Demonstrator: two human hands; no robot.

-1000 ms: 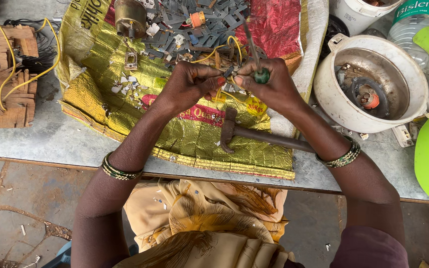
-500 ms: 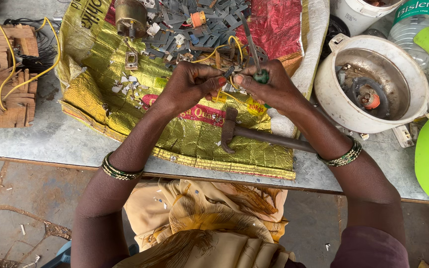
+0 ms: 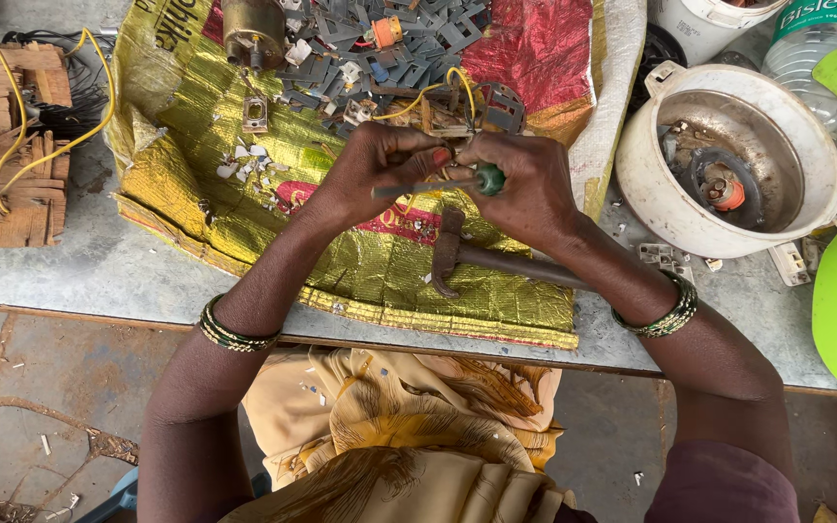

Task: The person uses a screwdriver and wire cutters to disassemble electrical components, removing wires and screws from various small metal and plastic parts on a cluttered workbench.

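While our left hand (image 3: 380, 174) pinches the small metal part (image 3: 443, 121) at upper centre, over the gold foil sheet (image 3: 244, 208) on the counter (image 3: 99, 281), our right hand (image 3: 525, 184) closes its grip on the green-handled screwdriver (image 3: 438, 184); we should brace the part and lever gently. Compared with earlier, the screwdriver now lies nearly level instead of angled upward, while the hammer (image 3: 486, 257) stays put.

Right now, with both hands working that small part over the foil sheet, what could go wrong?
The screwdriver lies across the left hand, gripped by the right hand; a slip could jab the fingers. The hammer lies under the right forearm and might be knocked off the table edge. Small white bits and grey metal pieces lie loose nearby, so a dropped part could get lost among them.
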